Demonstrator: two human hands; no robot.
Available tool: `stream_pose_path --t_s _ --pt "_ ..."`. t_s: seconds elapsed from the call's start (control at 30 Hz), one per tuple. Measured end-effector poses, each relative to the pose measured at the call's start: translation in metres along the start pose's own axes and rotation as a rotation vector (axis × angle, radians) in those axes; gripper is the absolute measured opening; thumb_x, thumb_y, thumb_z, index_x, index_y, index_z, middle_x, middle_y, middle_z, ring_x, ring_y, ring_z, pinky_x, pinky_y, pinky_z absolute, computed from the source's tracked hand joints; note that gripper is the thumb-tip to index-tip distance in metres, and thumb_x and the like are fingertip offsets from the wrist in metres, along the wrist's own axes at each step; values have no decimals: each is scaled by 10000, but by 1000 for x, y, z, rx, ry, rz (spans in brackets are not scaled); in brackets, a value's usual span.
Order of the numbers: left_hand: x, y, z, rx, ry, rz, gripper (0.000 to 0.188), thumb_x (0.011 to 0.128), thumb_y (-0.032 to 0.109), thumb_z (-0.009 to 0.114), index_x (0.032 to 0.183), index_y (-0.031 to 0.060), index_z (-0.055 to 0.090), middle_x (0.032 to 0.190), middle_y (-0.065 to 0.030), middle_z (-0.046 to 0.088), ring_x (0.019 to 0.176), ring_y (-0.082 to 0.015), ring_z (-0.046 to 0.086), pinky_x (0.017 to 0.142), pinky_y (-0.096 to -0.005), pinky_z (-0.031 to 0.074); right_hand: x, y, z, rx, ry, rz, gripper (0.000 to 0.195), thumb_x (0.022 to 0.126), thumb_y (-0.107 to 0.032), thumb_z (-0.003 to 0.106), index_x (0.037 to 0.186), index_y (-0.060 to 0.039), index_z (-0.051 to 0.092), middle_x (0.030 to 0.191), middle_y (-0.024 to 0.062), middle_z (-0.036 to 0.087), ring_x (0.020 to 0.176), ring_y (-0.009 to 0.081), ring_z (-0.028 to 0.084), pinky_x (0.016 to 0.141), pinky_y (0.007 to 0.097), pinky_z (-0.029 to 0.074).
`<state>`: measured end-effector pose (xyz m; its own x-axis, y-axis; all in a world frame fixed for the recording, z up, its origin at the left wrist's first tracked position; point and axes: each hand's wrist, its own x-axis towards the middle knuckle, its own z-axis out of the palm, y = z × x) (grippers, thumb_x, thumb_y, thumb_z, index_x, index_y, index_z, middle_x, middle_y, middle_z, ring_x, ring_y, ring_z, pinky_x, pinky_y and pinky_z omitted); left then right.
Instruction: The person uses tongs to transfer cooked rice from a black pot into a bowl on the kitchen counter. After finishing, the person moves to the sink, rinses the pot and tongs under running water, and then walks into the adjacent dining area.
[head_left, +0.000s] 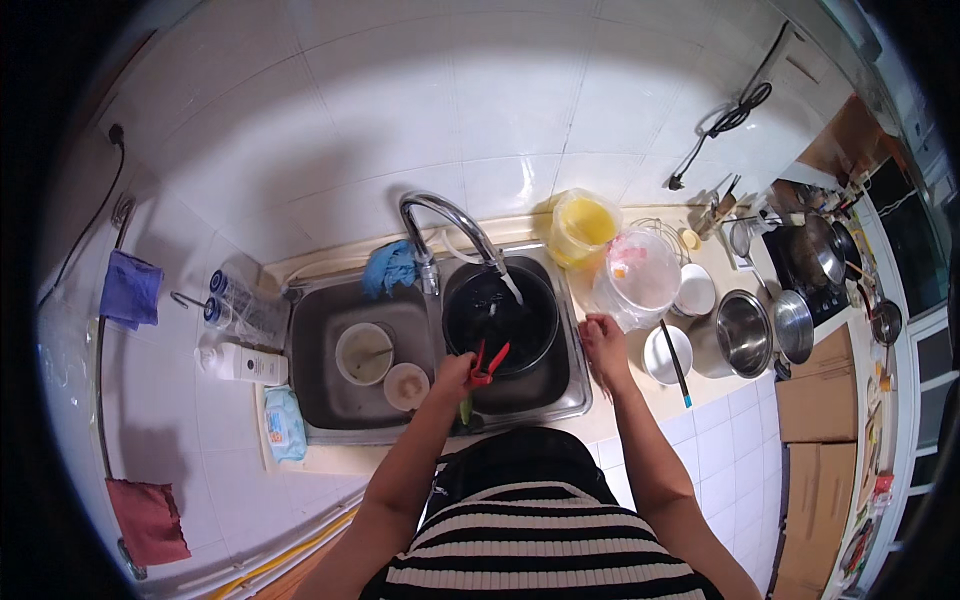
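Note:
My left hand (455, 375) grips a red two-pronged kitchen tool (487, 373) over the front of a black pot (457, 311); its exact kind is unclear. Just below that hand a bit of something green (466, 410) shows. The pot sits in the right basin of a steel double sink (577, 397). Water (513, 289) runs into it from a chrome faucet (450, 210). At the sink's right rim, over the counter edge, is my right hand (606, 349) with its fingers curled. Whether anything is inside it cannot be made out.
The left basin holds a white tub (364, 334) and a small bowl (406, 387). A blue cloth (390, 268) lies behind it. Right of the sink stand a yellow bin (585, 225), a bag-lined container (641, 277), a white bowl (660, 358) with a dark stick (676, 367), and a steel pot (742, 334).

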<state>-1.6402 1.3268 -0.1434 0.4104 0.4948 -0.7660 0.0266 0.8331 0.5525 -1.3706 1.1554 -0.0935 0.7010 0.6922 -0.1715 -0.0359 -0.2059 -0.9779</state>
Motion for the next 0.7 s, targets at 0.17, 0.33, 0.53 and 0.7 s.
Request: stream_pose_path --t_s 0.17,0.33,0.53,0.7 --pt "5 -7 -9 -20 -55 -36 275 933 102 574 1052 -146 565 881 -244 651 664 -384 699 583 -499 618 41 -86 67 70 -151 -114 257 1057 -213 537 1200 -17 622 1025 62 698 868 119 640 750 258 513" --pt "-13 -4 5 -7 67 -41 250 941 102 583 1078 -107 581 878 -212 638 680 -367 686 602 -505 614 52 -120 110 -48 -87 -386 166 1031 -111 490 1062 -36 635 916 29 658 834 116 623 743 253 497" --pt "-31 0 10 -40 -116 4 226 898 51 580 1069 -98 585 853 -203 635 643 -353 690 578 -508 614 25 -91 193 50 -660 126 321 967 -22 495 1284 -74 503 1024 101 691 794 169 661 696 314 563" --pt "-41 3 21 1 -51 38 263 886 43 589 1126 -64 587 892 -180 656 671 -332 699 584 -504 616 83 -56 272 247 -623 609 292 977 -112 548 1243 3 506 1053 183 656 879 306 674 774 426 587"
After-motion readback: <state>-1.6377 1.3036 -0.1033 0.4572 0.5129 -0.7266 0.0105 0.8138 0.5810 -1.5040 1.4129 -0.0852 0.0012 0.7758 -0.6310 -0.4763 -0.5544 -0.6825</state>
